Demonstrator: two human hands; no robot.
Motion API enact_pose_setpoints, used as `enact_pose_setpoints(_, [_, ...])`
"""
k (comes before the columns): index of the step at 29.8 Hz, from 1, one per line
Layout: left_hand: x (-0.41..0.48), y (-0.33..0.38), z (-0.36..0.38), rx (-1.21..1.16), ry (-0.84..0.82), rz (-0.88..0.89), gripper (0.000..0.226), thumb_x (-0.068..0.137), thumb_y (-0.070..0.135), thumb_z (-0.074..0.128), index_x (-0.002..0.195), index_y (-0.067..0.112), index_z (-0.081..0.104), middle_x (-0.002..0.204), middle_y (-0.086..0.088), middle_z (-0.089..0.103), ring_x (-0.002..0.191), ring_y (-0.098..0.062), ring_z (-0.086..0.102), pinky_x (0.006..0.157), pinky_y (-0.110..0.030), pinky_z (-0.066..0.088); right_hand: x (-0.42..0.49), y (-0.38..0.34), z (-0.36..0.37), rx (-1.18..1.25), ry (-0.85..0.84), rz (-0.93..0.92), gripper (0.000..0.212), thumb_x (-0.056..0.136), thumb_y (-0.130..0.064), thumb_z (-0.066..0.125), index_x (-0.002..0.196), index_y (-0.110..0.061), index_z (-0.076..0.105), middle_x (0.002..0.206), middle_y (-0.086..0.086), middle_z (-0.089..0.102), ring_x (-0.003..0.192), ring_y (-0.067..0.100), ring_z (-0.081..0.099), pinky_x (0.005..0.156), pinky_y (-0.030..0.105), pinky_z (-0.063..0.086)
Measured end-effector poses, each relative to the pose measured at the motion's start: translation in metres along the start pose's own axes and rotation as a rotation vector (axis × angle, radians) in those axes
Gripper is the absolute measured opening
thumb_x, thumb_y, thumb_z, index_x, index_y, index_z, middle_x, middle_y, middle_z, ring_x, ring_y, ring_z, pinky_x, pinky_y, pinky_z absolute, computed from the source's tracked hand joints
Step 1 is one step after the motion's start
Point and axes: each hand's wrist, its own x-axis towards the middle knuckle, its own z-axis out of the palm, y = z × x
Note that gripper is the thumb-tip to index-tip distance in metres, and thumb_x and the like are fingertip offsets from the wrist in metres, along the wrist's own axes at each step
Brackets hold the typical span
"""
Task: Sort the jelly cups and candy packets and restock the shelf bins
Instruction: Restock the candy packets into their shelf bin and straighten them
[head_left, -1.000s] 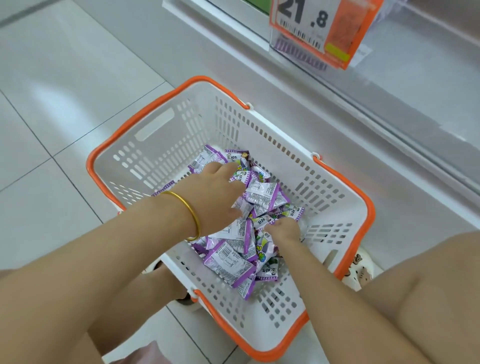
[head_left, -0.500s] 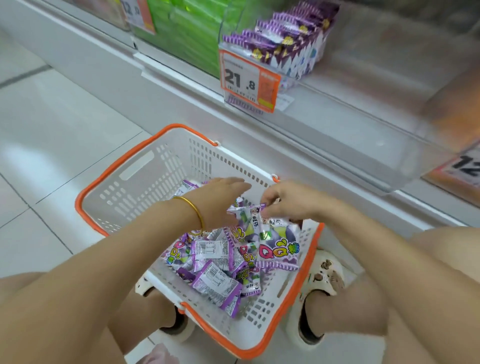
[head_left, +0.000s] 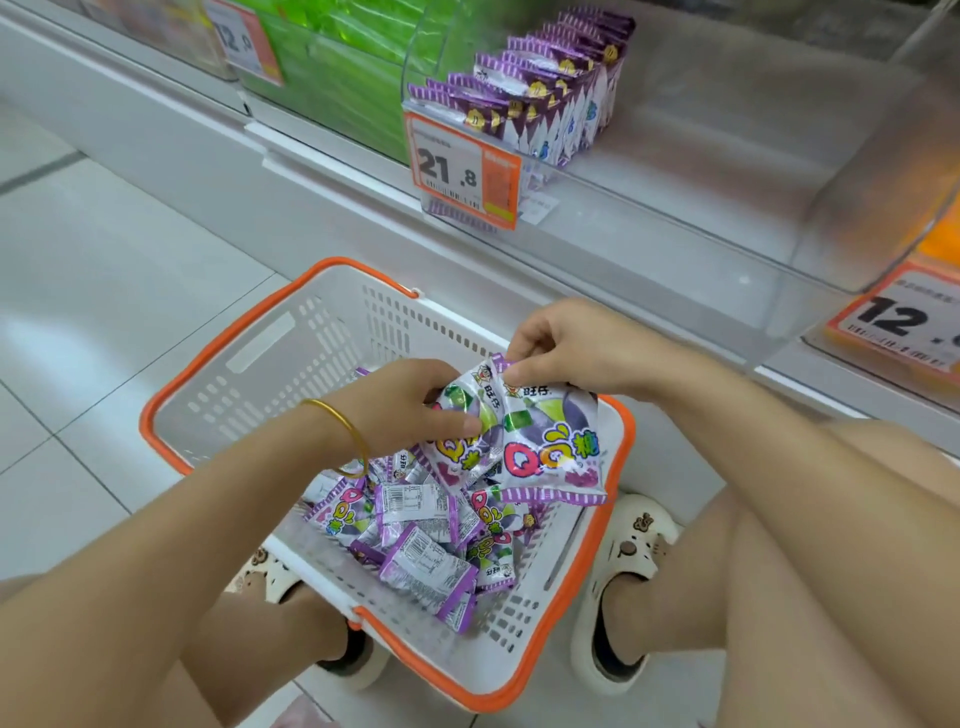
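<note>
— Two candy packets (head_left: 550, 447) are hanging just above the basket (head_left: 223, 353), yes?
— Yes. The right grip (head_left: 566, 348) is pinching their top edges, fingers curling in narrow.
— And the left grip (head_left: 400, 410)?
— It is closing on the side of the left-hand packet, a fingertip lying on its face.
— The rest?
— Many loose packets (head_left: 415, 540) are lying in the basket on the floor. More are standing in the clear shelf bin (head_left: 545, 88) behind a price tag (head_left: 462, 171).
</note>
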Motion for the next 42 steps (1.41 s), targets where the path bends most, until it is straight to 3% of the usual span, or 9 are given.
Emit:
enact_pose_setpoints(5, [0.003, -0.011, -0.003, -0.212, 0.121, -0.187, 0.029, 0.086, 0.027, 0.065, 0.099, 0.002, 0.057, 0.073, -0.007, 0.047, 0.058, -0.015, 0.046, 0.047, -0.019, 0.04, 0.007, -0.007, -0.007, 0.1, 0.089, 0.006, 0.006, 0.08, -0.015, 0.074, 0.081, -0.011, 0.07, 0.062, 0.003, 0.059, 0.043, 0.0, 0.044, 0.04, 0.011, 0.032])
enact_pose_setpoints(8, [0.003, -0.012, -0.001, -0.405, 0.142, -0.258, 0.028, 0.088, 0.024, 0.064, 0.107, 0.005, 0.056, 0.086, -0.015, 0.06, 0.067, -0.02, 0.059, 0.052, -0.022, 0.048, 0.008, -0.011, -0.011, 0.281, 0.051, -0.015, 0.008, 0.08, -0.013, 0.073, 0.074, -0.017, 0.069, 0.074, 0.014, 0.064, 0.064, 0.019, 0.051, 0.056, 0.024, 0.04])
enact_pose_setpoints(11, [0.003, -0.005, 0.004, -0.584, 0.136, -0.275, 0.014, 0.092, 0.02, 0.057, 0.105, 0.015, 0.057, 0.086, -0.007, 0.067, 0.062, -0.01, 0.065, 0.051, -0.023, 0.052, 0.013, -0.014, -0.005, 0.438, 0.066, -0.034, 0.011, 0.079, -0.009, 0.072, 0.073, -0.017, 0.067, 0.064, 0.002, 0.067, 0.058, 0.01, 0.059, 0.059, 0.022, 0.048])
enact_pose_setpoints(15, [0.002, 0.009, 0.006, -0.908, -0.018, -0.306, 0.038, 0.088, 0.05, 0.047, 0.107, 0.021, 0.063, 0.101, -0.001, 0.072, 0.089, -0.016, 0.068, 0.073, -0.033, 0.057, 0.021, -0.013, 0.009, 0.481, 0.261, -0.008, 0.015, 0.079, -0.009, 0.074, 0.071, -0.017, 0.064, 0.066, 0.006, 0.061, 0.061, 0.015, 0.053, 0.062, 0.028, 0.043])
enact_pose_setpoints(20, [-0.005, 0.008, 0.007, -0.637, 0.022, -0.139, 0.035, 0.069, 0.027, 0.079, 0.098, 0.017, 0.063, 0.069, 0.008, 0.064, 0.054, -0.001, 0.056, 0.045, -0.013, 0.041, 0.018, -0.015, 0.018, 0.467, 0.319, -0.025, 0.01, 0.09, -0.019, 0.062, 0.083, -0.013, 0.066, 0.075, 0.0, 0.06, 0.064, 0.009, 0.052, 0.062, 0.022, 0.043])
enact_pose_setpoints(25, [-0.007, 0.006, -0.003, -0.722, 0.068, -0.191, 0.021, 0.082, 0.02, 0.069, 0.101, 0.02, 0.062, 0.066, 0.012, 0.065, 0.051, 0.0, 0.057, 0.051, -0.018, 0.042, 0.014, -0.01, 0.002, 0.734, 0.099, 0.289, 0.013, 0.092, -0.01, 0.05, 0.087, -0.011, 0.062, 0.068, 0.004, 0.06, 0.051, 0.012, 0.06, 0.054, 0.026, 0.054])
enact_pose_setpoints(31, [-0.013, 0.009, -0.008, -0.823, 0.022, -0.112, 0.011, 0.088, 0.007, 0.055, 0.094, 0.013, 0.062, 0.057, 0.008, 0.065, 0.045, -0.001, 0.058, 0.042, -0.011, 0.042, 0.013, -0.004, 0.003, 0.9, -0.116, 0.235, 0.015, 0.093, -0.009, 0.053, 0.081, -0.009, 0.061, 0.056, -0.001, 0.066, 0.049, 0.009, 0.065, 0.059, 0.025, 0.057])
enact_pose_setpoints(38, [-0.013, -0.007, -0.014, -0.552, 0.058, -0.053, 0.026, 0.074, 0.031, 0.069, 0.097, 0.021, 0.064, 0.067, 0.01, 0.059, 0.047, 0.0, 0.045, 0.042, -0.012, 0.032, 0.028, -0.003, 0.017, 0.636, 0.053, 0.13, 0.024, 0.093, -0.006, 0.054, 0.07, -0.012, 0.06, 0.047, -0.005, 0.063, 0.041, 0.002, 0.059, 0.046, 0.015, 0.051])
enact_pose_setpoints(42, [-0.014, -0.018, -0.02, -0.613, 0.182, -0.149, 0.004, 0.088, 0.013, 0.061, 0.092, 0.015, 0.06, 0.066, 0.006, 0.061, 0.042, 0.003, 0.051, 0.04, -0.01, 0.038, 0.05, 0.017, 0.032, 0.721, 0.153, 0.186, 0.018, 0.098, -0.015, 0.049, 0.085, -0.008, 0.06, 0.059, 0.002, 0.066, 0.047, 0.01, 0.064, 0.045, 0.02, 0.052])
